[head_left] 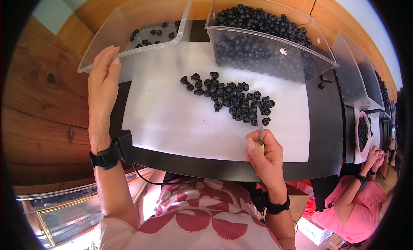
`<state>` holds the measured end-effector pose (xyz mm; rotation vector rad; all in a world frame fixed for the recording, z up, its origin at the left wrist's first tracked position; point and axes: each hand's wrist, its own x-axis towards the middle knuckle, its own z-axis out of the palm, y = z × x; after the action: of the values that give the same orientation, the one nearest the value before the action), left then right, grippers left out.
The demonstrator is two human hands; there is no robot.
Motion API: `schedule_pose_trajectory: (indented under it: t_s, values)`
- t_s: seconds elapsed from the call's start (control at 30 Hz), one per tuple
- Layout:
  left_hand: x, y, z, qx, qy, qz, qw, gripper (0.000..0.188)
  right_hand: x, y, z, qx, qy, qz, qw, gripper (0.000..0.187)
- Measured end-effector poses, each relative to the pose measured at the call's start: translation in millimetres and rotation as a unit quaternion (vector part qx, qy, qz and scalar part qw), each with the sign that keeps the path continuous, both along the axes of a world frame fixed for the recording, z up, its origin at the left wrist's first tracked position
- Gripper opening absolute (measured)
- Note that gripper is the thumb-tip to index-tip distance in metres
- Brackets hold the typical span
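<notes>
My left hand (103, 84) reaches up to the near rim of a clear plastic bin (129, 17) that holds a few small black round parts; its fingertips touch the rim. My right hand (264, 157) is closed around a thin metal blade (260, 125) that points up toward a loose pile of black round parts (230, 99) lying on a white sheet (172, 116). The blade tip sits just below the pile's right end. Both wrists wear black straps.
A second clear bin (266, 39), heaped with black parts, stands at the back right. The white sheet lies on a black mat (327, 121) on a wooden table. At the right, another person in pink works at a tray of similar parts (363, 131).
</notes>
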<state>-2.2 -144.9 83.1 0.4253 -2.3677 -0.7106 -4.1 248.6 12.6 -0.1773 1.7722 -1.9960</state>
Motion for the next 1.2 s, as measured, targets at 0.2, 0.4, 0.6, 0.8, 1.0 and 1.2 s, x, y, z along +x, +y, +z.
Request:
schedule_pose_trajectory:
  t_s: [0.2,0.4,0.6,0.8,1.0,1.2]
  values:
    - [5,33,1,0.035,0.136,-0.015,0.990,0.028,0,-1,1,-0.008,-0.013,-0.009,1.000,0.016]
    - [16,77,-19,0.045,0.001,-0.121,0.992,0.021,0,-3,1,-0.001,-0.004,-0.002,1.000,0.017]
    - [-16,97,-35,-0.019,-0.196,-0.149,0.969,0.031,0,-1,3,0.003,-0.007,-0.015,1.000,0.017]
    - [-33,93,-59,-0.091,-0.213,-0.114,0.966,0.030,1,0,2,-0.013,-0.008,-0.012,1.000,0.017]
    - [-34,102,-54,-0.055,-0.245,-0.118,0.961,0.022,0,4,2,-0.019,-0.018,-0.013,1.000,0.016]
    - [-27,98,-60,-0.042,-0.232,-0.138,0.962,0.021,-1,2,-2,-0.017,-0.003,-0.001,1.000,0.016]
